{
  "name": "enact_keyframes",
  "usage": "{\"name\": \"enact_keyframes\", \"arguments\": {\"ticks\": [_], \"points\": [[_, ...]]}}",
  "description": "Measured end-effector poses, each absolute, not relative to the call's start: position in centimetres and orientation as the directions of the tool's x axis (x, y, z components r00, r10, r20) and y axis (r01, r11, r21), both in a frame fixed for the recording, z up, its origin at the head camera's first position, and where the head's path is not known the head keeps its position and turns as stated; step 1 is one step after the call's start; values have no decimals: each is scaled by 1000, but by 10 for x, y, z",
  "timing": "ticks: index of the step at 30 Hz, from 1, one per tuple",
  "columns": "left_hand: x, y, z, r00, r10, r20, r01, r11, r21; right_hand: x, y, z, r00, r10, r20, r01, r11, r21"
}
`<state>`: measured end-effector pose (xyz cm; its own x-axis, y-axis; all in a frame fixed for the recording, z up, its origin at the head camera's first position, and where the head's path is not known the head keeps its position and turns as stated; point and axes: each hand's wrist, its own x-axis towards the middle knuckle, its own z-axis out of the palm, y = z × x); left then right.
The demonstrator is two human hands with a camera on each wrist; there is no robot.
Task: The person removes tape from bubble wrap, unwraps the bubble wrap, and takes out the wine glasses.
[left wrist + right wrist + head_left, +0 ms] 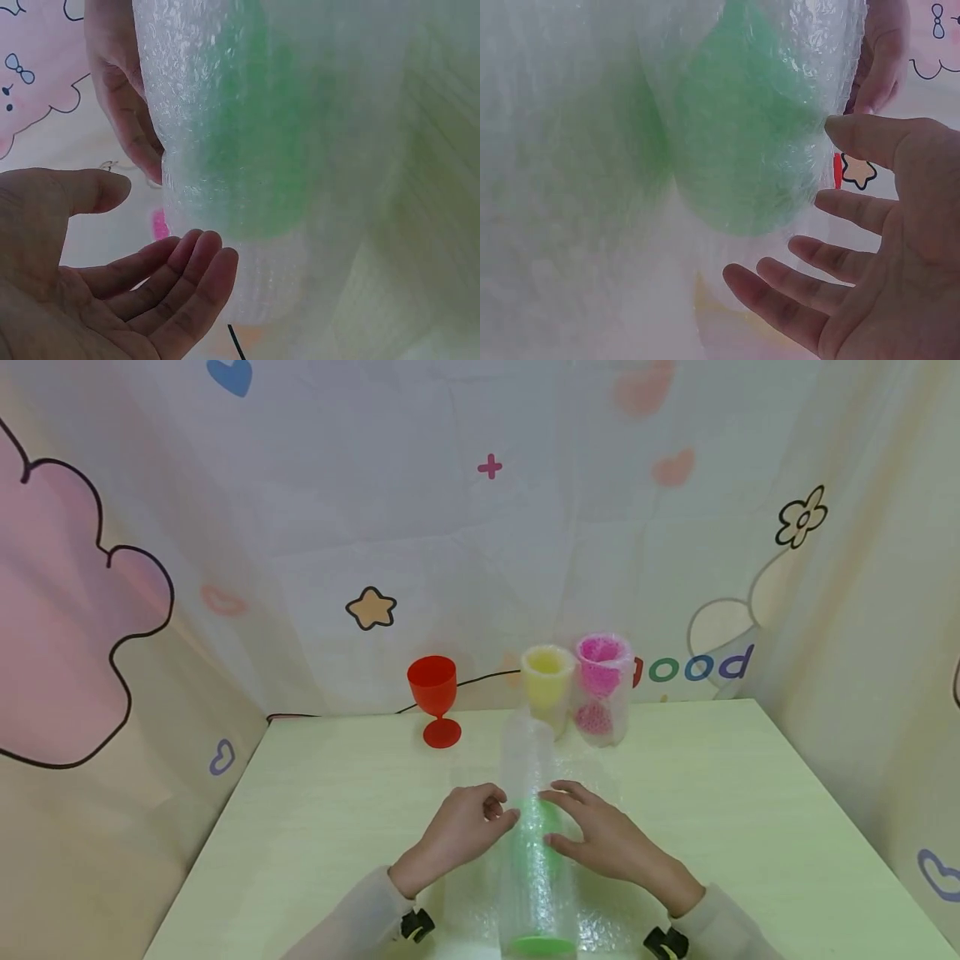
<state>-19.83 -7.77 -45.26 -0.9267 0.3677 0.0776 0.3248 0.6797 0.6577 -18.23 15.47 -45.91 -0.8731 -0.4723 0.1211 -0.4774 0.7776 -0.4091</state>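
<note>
A green goblet (pixel 542 827) lies wrapped in a roll of clear bubble wrap (pixel 528 752); its round foot shows through at the end nearest me. My left hand (pixel 472 822) is at the left of the roll, fingers loosely bent, holding nothing; in the left wrist view its fingertips (pixel 225 259) overlap the wrap's edge. On the other side is my right hand (pixel 607 839), its spread fingers and thumb right at the wrap. Through the plastic, the green bowl (pixel 742 142) appears blurred in the right wrist view.
A bare red goblet (pixel 432 685) stands at the back of the pale table (pixel 300 827). To its right, a yellow goblet (pixel 547 672) and a pink goblet (pixel 602 664) stand in bubble wrap. A printed curtain (pixel 420 485) hangs close behind.
</note>
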Motion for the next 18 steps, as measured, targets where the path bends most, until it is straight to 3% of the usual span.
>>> {"name": "enact_keyframes", "arguments": {"ticks": [11, 18], "points": [[-206, -72, -450, -945, 325, 33, 287, 775, 564, -182, 140, -454, -871, -480, 101, -478, 783, -397], [-211, -68, -457, -952, 305, -3, 245, 770, 589, -182, 136, -454, -871, -480, 108, -481, 785, -391]]}}
